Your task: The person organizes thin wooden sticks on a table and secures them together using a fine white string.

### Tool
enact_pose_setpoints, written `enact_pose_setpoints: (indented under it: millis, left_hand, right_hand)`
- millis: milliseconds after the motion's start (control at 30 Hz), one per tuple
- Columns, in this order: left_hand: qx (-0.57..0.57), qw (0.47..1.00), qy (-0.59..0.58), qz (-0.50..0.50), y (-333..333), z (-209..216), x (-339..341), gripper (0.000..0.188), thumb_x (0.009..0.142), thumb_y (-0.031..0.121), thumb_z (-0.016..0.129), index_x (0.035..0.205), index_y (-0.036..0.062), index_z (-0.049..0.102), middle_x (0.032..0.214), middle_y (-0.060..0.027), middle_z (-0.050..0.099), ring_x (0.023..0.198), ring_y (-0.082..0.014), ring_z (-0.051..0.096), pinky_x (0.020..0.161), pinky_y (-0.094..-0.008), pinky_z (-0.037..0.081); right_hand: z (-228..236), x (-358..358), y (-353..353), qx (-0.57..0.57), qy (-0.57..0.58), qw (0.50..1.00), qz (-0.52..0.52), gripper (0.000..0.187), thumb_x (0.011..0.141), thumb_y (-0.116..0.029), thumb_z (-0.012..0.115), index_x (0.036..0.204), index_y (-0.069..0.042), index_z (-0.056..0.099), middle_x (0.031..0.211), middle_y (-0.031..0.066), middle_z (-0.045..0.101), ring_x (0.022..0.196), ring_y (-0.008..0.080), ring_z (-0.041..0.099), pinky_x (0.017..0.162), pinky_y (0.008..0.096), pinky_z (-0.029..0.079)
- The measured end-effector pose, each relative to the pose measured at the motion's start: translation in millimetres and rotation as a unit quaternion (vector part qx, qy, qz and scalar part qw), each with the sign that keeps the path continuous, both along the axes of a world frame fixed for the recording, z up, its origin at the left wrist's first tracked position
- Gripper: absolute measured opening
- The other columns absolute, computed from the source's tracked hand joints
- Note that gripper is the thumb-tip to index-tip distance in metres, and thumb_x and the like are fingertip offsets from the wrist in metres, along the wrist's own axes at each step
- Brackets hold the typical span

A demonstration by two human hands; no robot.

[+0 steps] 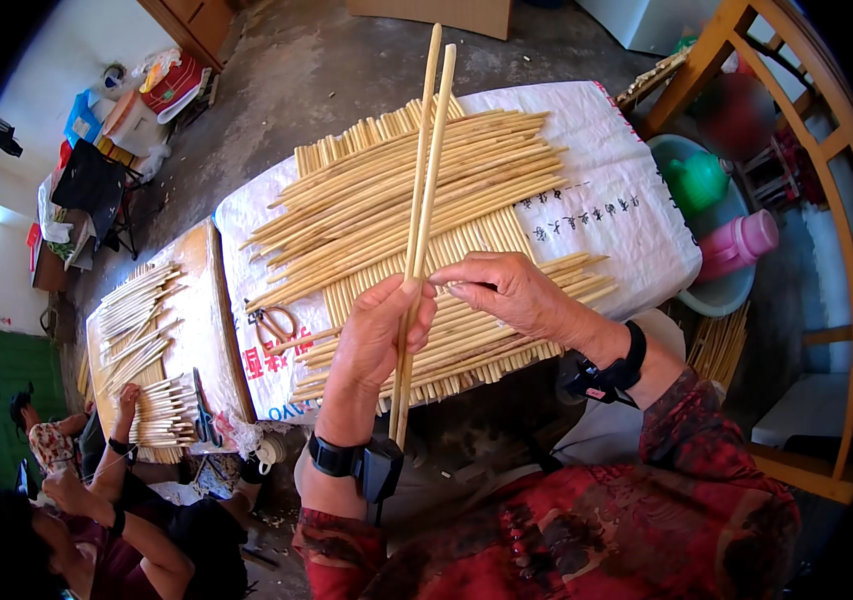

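My left hand is closed around two long, pale peeled stalks, held nearly upright above the table. Beside it, my right hand has its thumb and forefinger pinched together close to the stalks; whatever is between those fingertips is too small to make out. Beneath both hands lie many similar stalks, spread in a slanted layer across a row of stalks running the other way. Another group of stalks lies nearer to me. Scissors with brown handles rest at the left of the pile.
A white printed sheet covers the table. On the left, another person works at a second table with stalks and dark scissors. At right stand a basin holding a pink jug and a wooden frame.
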State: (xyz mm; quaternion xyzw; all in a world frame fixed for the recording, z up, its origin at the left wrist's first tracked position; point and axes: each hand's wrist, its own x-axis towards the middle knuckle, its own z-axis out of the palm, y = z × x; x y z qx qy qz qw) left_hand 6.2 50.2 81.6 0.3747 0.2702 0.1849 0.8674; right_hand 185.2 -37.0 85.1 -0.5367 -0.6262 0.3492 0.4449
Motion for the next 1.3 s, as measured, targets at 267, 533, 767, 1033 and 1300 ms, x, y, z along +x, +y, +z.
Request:
enact_pose_setpoints:
  millis: [267,533,767,1033,1300]
  left_hand:
    - [0.013,1.000,0.010,-0.005,-0.6,2.8,-0.1,0.021,0.092,0.022,0.050,0.089,0.0022,0.057,0.063,-0.0031,0.052,0.049,-0.0088,0.043,0.041,-0.0195,0.033]
    - [0.067,0.996,0.050,-0.015,-3.3,1.4,-0.8,0.023,0.093,0.022,0.049,0.088,0.0019,0.057,0.062,-0.0022,0.051,0.049,-0.0073,0.042,0.041,-0.0188,0.032]
    - [0.080,0.993,0.086,-0.030,-9.2,-6.2,1.5,0.022,0.093,0.021,0.048,0.087,0.0023,0.058,0.062,-0.0011,0.051,0.048,-0.0061,0.041,0.041,-0.0184,0.031]
    - [0.089,0.993,0.068,-0.031,-4.2,-4.3,-3.9,0.023,0.092,0.022,0.048,0.087,0.0022,0.059,0.063,-0.0001,0.052,0.047,-0.0047,0.042,0.040,-0.0179,0.032]
    - [0.106,0.989,0.094,-0.032,-4.2,1.9,-6.8,0.024,0.093,0.022,0.048,0.087,0.0018,0.059,0.063,0.0005,0.052,0.047,-0.0038,0.042,0.041,-0.0175,0.033]
  right_hand:
    - [0.1,1.1,0.2,-0.025,0.022,0.999,0.007,0.024,0.083,-0.008,0.054,0.105,-0.002,0.061,0.091,0.0120,0.063,0.083,0.0240,0.060,0.076,0.0306,0.047]
    - [-0.4,-5.0,-2.9,0.003,0.004,1.000,-0.025,0.017,0.082,-0.009,0.056,0.098,-0.002,0.061,0.084,0.0123,0.062,0.079,0.0259,0.060,0.070,0.0313,0.047]
    - [-9.5,-7.9,-5.0,0.013,-0.010,0.999,-0.044,0.014,0.082,-0.008,0.058,0.094,-0.002,0.061,0.081,0.0119,0.060,0.074,0.0252,0.060,0.065,0.0312,0.046]
    - [-6.7,-4.8,-10.6,-0.008,-0.032,0.998,-0.045,0.015,0.086,-0.011,0.056,0.097,-0.002,0.061,0.076,0.0094,0.059,0.068,0.0195,0.058,0.062,0.0287,0.046]
    - [5.1,0.0,-19.4,-0.200,0.089,0.975,-0.027,0.017,0.090,-0.017,0.053,0.099,-0.004,0.061,0.058,-0.0001,0.049,0.054,0.0050,0.047,0.051,0.0222,0.041]
